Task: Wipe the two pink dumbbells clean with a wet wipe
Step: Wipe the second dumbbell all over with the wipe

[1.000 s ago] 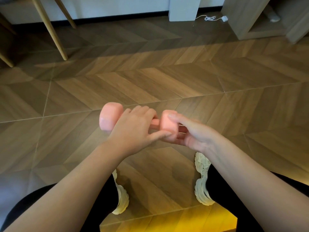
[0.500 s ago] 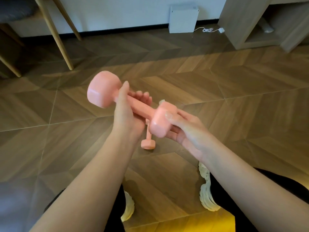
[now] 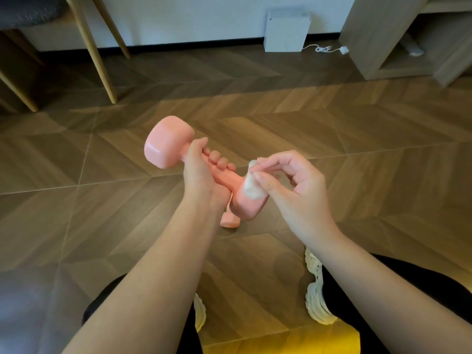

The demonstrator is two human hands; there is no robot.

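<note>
My left hand grips the handle of a pink dumbbell, holding it tilted in the air with one head up left and the other head down right. My right hand pinches a crumpled white wet wipe and presses it against the top of the lower head. A second pink dumbbell stands on the floor below, mostly hidden behind the held one and my left wrist.
Wooden chair legs stand at the back left. A white box with a cable sits against the wall, and a wooden shelf unit fills the back right. My white shoes rest on the herringbone floor.
My left hand lifted and tilted the dumbbell, uncovering the second one on the floor. My right hand moved from under the lower head to its top, with the wipe now showing.
</note>
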